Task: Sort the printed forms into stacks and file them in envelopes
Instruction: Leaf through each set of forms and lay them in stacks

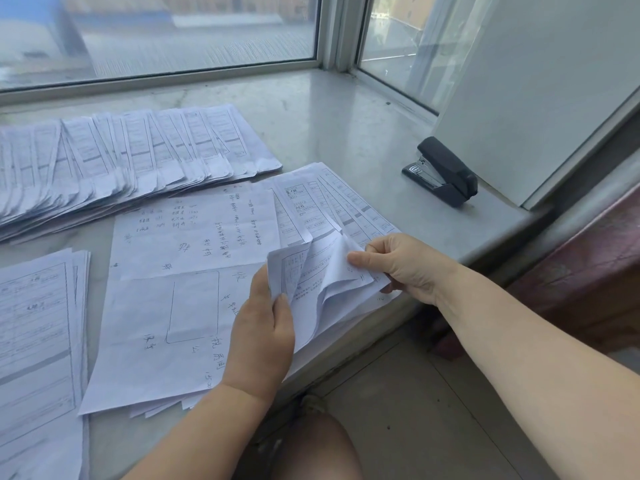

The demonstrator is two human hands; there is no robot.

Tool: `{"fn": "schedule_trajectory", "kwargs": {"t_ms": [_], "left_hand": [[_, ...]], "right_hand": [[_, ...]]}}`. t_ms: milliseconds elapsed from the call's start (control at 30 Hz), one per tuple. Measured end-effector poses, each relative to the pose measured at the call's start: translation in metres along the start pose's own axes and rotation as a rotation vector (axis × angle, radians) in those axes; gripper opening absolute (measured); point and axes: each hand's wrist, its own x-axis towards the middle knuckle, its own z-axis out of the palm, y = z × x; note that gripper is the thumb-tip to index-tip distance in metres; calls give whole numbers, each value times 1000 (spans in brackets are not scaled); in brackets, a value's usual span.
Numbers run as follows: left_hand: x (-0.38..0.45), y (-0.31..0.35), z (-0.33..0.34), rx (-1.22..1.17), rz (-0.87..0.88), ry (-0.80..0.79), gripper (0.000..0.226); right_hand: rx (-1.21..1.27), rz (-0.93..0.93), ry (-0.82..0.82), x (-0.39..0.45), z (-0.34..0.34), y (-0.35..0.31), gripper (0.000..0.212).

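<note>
A fanned pile of printed forms (349,206) lies at the right of the stone sill, near its front edge. My left hand (259,337) grips the curled-up lower corners of several of these sheets (318,271). My right hand (398,265) pinches the corner of one lifted sheet between thumb and fingers. Two sheets with handwriting (194,233) lie over the pile's left part. A long overlapping row of forms (121,161) spreads across the back left. Another stack of forms (34,337) sits at the near left.
A black stapler (441,171) stands on the sill at the right, beside a white panel (533,98). Window frames (332,32) line the back. The sill edge (491,251) drops to a tiled floor (415,403); my knee (311,448) is below.
</note>
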Motion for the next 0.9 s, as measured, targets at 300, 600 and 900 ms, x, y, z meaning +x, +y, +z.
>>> {"fn": "schedule_trajectory", "kwargs": {"t_ms": [300,600,900], "left_hand": [[1,8,-7,-261,-22,-101,12],[4,7,-7,-160,103,-92,18],[8,9,-2,-15,132,-119,19]], "right_hand": [[-123,119,72,-7,-6,5,21],[-110,142,72,-1,-3,9,20],[-339,11,184,4,11,4,6]]}}
